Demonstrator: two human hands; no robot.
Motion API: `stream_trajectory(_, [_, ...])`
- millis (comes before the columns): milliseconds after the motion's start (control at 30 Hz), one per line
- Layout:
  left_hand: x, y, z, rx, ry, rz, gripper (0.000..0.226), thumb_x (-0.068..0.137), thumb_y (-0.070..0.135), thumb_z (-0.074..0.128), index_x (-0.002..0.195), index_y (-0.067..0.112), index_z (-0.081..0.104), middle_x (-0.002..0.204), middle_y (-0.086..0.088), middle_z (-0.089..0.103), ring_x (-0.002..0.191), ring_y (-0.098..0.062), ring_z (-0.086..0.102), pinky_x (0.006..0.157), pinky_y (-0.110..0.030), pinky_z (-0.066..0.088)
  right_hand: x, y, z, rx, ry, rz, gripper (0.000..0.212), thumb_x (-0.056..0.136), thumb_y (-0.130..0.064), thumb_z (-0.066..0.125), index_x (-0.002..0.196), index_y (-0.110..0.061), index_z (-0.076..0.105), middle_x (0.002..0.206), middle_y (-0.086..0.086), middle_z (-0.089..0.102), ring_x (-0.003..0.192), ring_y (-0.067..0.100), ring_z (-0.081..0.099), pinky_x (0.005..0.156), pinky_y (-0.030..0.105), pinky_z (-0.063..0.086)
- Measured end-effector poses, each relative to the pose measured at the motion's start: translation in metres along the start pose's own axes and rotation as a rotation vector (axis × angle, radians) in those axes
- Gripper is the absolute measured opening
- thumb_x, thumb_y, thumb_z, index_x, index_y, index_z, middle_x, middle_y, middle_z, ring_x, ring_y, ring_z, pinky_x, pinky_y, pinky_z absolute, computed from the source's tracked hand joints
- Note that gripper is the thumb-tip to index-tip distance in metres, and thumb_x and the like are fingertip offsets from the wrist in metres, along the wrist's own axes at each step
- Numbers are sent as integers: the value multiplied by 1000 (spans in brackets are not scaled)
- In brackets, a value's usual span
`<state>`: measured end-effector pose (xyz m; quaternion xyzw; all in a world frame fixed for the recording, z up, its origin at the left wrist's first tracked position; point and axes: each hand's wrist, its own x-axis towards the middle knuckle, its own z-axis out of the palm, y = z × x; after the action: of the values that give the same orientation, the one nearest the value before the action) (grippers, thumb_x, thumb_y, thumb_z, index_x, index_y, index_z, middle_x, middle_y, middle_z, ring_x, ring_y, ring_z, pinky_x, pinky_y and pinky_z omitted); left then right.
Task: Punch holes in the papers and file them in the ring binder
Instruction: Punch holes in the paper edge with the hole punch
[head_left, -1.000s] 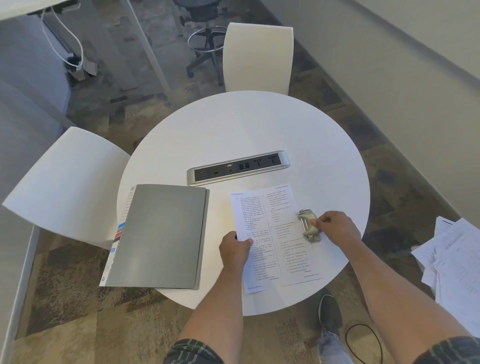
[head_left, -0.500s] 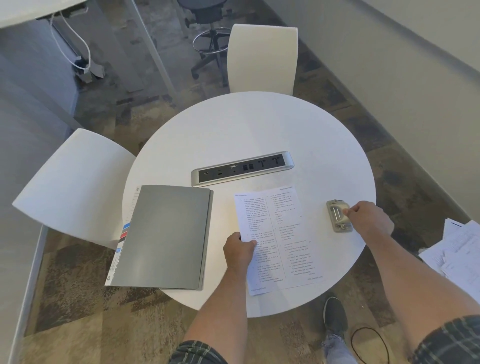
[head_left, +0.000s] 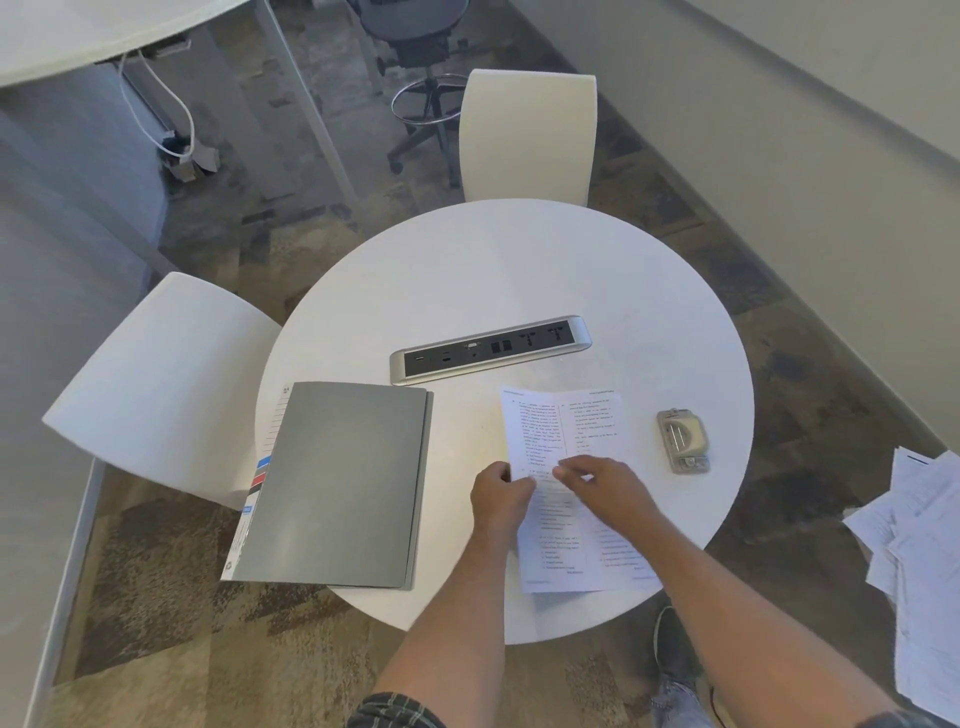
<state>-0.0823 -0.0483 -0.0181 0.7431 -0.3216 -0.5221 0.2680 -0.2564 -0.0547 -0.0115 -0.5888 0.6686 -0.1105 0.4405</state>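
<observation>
A printed paper sheet (head_left: 563, 431) lies on the round white table (head_left: 519, 270), near its front edge. My left hand (head_left: 498, 499) pinches the sheet's left edge. My right hand (head_left: 605, 486) hovers over the middle of the sheet, fingers apart and blurred, holding nothing I can see. The grey hole punch (head_left: 682, 440) sits alone on the table to the right of the sheet. A closed grey ring binder (head_left: 337, 483) with coloured index tabs lies at the left of the table.
A silver socket strip (head_left: 491, 349) is set into the table's middle. White chairs stand at the far side (head_left: 527, 135) and at the left (head_left: 161, 384). A heap of loose papers (head_left: 924, 561) lies at the right, below table level. My shoe (head_left: 675, 649) shows under the table.
My right hand carried the hole punch off the sheet to the right, set it down and let go, then came back over the paper. My left hand stayed on the sheet's edge.
</observation>
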Motion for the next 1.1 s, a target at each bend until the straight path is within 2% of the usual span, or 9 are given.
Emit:
stream_trajectory(67, [-3, 10, 3, -121, -86, 16, 24, 74, 26, 70, 83, 3, 68, 78, -2, 70, 71, -22, 62, 61, -28, 46, -4, -7, 8, 98, 7, 8, 59, 86, -80, 51, 122, -38, 71, 117, -22, 72, 104, 3, 68, 98, 35, 52])
stream_trajectory(167, [-13, 28, 7, -262, -237, -25, 34, 86, 34, 62, 100, 8, 78, 91, -2, 80, 73, -21, 71, 62, -27, 45, -7, -17, 8, 301, 57, 19, 56, 87, -80, 48, 108, -34, 73, 105, -15, 75, 100, 5, 67, 91, 35, 53])
stream_trajectory(267, [-17, 37, 10, -294, -278, -26, 30, 91, 30, 58, 103, 11, 80, 94, -6, 80, 78, -20, 72, 68, -30, 44, -5, -21, -1, 432, 113, 33, 39, 90, -62, 62, 104, -28, 75, 99, -9, 77, 94, 12, 72, 87, 40, 57])
stream_trajectory(367, [-16, 41, 8, -315, -263, -19, 27, 90, 21, 59, 103, 8, 80, 97, -10, 80, 76, -18, 72, 67, -28, 45, 0, -19, -14, 536, 133, 40, 10, 94, -23, 68, 97, -20, 77, 92, 2, 79, 85, 25, 75, 81, 46, 61])
stream_trajectory(433, [-15, 44, 3, -324, -230, -6, 25, 89, 18, 61, 103, 6, 78, 97, -12, 79, 74, -20, 71, 65, -28, 44, 0, -17, -24, 618, 123, 43, 10, 94, -10, 68, 97, -15, 77, 92, 10, 79, 85, 31, 75, 77, 44, 61])
stream_trajectory(600, [-7, 32, -12, -258, -143, -41, 22, 89, 22, 68, 101, 4, 75, 85, -6, 76, 66, -20, 66, 63, -28, 41, -1, -4, -49, 848, 154, 23, 18, 92, -5, 71, 110, -5, 74, 99, 15, 79, 89, 34, 77, 77, 42, 62])
stream_trajectory(933, [-3, -22, -42, 55, 23, -9, 25, 87, 25, 70, 87, 0, 71, 76, -2, 73, 64, -18, 65, 57, -21, 50, -3, 36, -85, 616, 285, 160, 15, 94, -12, 70, 109, -15, 73, 108, 6, 75, 91, 30, 74, 70, 34, 56])
stream_trajectory(1033, [-4, -27, -48, 215, 81, 17, 19, 83, 25, 67, 82, 7, 70, 76, 4, 72, 74, -20, 70, 67, -28, 54, -9, 44, -90, 550, 356, 235, 16, 94, -11, 65, 108, -12, 70, 105, 7, 75, 87, 29, 72, 67, 32, 53])
stream_trajectory(1100, [-8, -28, -51, 344, 121, 50, 12, 83, 24, 64, 78, 13, 67, 79, 6, 71, 78, -18, 68, 64, -27, 50, -14, 49, -92, 463, 384, 270, 15, 92, -11, 62, 105, -11, 68, 101, 8, 74, 84, 27, 71, 67, 31, 51])
